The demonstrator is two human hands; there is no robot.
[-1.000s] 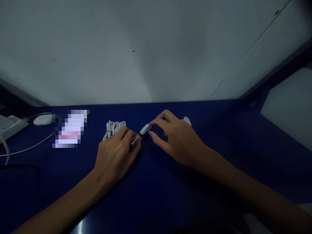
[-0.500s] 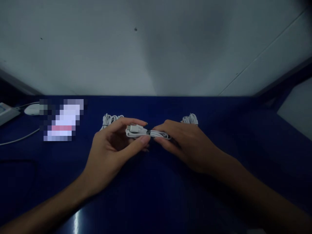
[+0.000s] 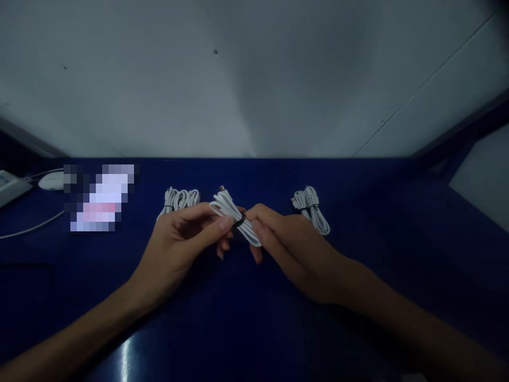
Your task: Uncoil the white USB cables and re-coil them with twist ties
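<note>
Between my two hands is a white charging cable [image 3: 249, 233], coiled into a bundle and bound round its middle with a black tie [image 3: 240, 220]. It slants from upper left to lower right, a metal plug [image 3: 222, 188] poking out at the top. My left hand [image 3: 178, 241] is closed on the bundle's left side, thumb beside the tie. With thumb and fingers, my right hand [image 3: 296, 246] pinches the lower right part. Another coiled white cable [image 3: 185, 198] lies behind my left hand, partly hidden by it. Behind my right hand rests one more tied white cable [image 3: 312, 207].
A blurred-out phone-like bright screen [image 3: 104, 196] lies on the blue table [image 3: 246, 329] at left. Beyond it are a white rounded device [image 3: 51, 181], a white box [image 3: 14, 185] and a loose white cord [image 3: 35, 228]. A grey wall [image 3: 159, 95] rises behind the table.
The held cable has turned from nearly level to slanting down to the right. My right hand has moved slightly lower, uncovering more of the cable behind it.
</note>
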